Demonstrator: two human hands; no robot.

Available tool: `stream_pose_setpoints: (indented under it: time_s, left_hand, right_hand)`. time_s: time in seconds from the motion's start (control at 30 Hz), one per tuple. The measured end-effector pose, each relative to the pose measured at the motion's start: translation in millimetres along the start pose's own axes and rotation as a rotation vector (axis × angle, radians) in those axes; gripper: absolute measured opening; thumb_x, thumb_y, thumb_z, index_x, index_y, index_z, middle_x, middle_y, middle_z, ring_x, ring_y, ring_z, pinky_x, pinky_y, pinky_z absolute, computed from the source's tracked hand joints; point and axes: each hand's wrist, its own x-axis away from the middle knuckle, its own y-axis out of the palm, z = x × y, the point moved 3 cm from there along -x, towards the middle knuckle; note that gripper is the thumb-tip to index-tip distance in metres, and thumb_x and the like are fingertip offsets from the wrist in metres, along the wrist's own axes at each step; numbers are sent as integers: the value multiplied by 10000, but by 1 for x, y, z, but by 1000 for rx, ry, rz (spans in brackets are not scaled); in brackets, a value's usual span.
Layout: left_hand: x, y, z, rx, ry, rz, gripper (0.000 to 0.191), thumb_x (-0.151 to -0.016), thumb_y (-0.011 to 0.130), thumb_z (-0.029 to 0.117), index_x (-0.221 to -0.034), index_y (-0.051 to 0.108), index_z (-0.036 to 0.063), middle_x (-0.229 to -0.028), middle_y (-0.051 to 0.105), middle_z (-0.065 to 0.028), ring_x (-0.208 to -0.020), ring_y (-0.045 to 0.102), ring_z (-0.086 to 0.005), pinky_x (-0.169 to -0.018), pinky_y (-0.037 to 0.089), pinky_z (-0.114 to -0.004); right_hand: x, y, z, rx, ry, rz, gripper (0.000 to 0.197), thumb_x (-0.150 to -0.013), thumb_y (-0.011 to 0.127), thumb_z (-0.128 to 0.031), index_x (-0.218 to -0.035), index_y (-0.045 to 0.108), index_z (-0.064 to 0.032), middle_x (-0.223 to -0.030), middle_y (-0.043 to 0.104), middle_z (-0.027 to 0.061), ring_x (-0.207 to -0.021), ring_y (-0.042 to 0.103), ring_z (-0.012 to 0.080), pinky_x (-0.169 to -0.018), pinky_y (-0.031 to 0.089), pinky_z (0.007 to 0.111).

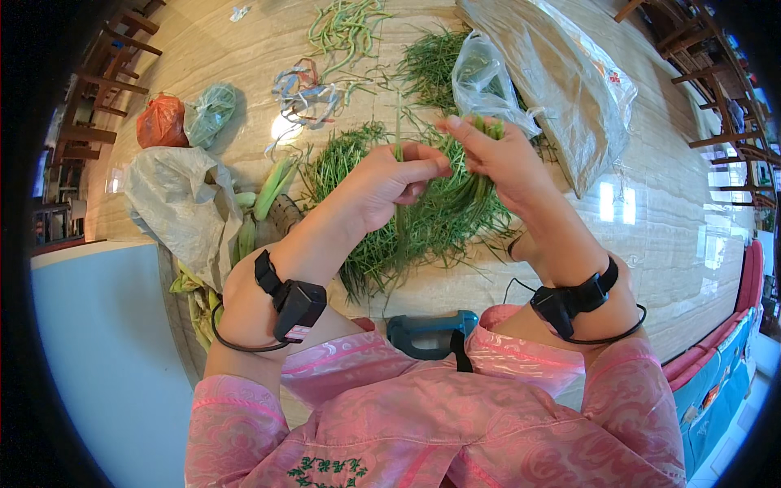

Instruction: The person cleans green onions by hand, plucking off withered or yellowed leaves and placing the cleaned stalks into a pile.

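Note:
My left hand point(409, 174) pinches a single long green stalk point(398, 125) between thumb and fingers. The stalk's pale end points up and its leafy end trails down. In my right hand point(503, 155) is a bunch of green stalks point(479, 189), cut ends up, leaves hanging below the fist. Both hands are close together over a loose heap of leafy green stems point(427, 238) spread on the floor. Another pile of greens point(430, 61) lies farther off, beside a clear plastic bag point(485, 73).
Long beans point(345, 30) and tangled plastic strips point(305, 94) lie beyond the heap. At left are an orange bag point(161, 122), a green bag point(210, 116), a woven sack point(183, 201) and corn in husks point(274, 189). A large sack point(549, 79) lies at right. Wooden chairs point(113, 85) stand behind.

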Motion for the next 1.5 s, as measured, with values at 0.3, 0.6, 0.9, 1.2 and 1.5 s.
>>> stream_pose_setpoints:
  time_s: [0.3, 0.6, 0.9, 1.2, 1.5]
  left_hand:
    - [0, 6, -7, -133, -14, -168, 287, -748, 587, 7, -1024, 548, 76, -911, 552, 25, -731, 495, -50, -583, 342, -191]
    - [5, 17, -2, 84, -44, -68, 187, -823, 530, 55, -1008, 534, 86, -906, 568, -19, -806, 550, -112, -710, 433, -259]
    - [-5, -8, -7, 85, 17, -16, 76, -866, 570, 159, -913, 543, 106, -848, 580, 12, -791, 559, -109, -702, 451, -264]
    - [-3, -11, -5, 59, 19, 44, 60, -851, 572, 114, -875, 530, 79, -813, 573, -13, -715, 561, -131, -647, 457, -265]
    - [-1, -11, -8, 54, -38, -30, 36, -858, 551, 88, -848, 540, 55, -791, 573, -24, -712, 566, -136, -651, 452, -252]
  right_hand:
    - [-4, -2, 0, -180, -78, -7, 233, -879, 561, -245, -827, 584, -19, -643, 527, 2, -564, 440, 69, -532, 346, 204]
    - [3, 7, 5, -100, 45, -100, 147, -814, 653, -184, -834, 599, -49, -673, 554, -12, -542, 464, 48, -484, 333, 179]
    - [5, 5, 2, 112, 26, -48, 251, -720, 730, -237, -817, 627, -30, -649, 541, -39, -559, 446, 48, -494, 349, 214]
    - [0, -4, 6, 433, -180, -52, 144, -752, 675, -130, -813, 659, 0, -653, 558, -27, -620, 462, 39, -556, 372, 205]
    - [-17, -51, -20, 324, -244, 378, 238, -721, 710, -197, -805, 654, 19, -629, 568, 14, -588, 477, 74, -551, 385, 219]
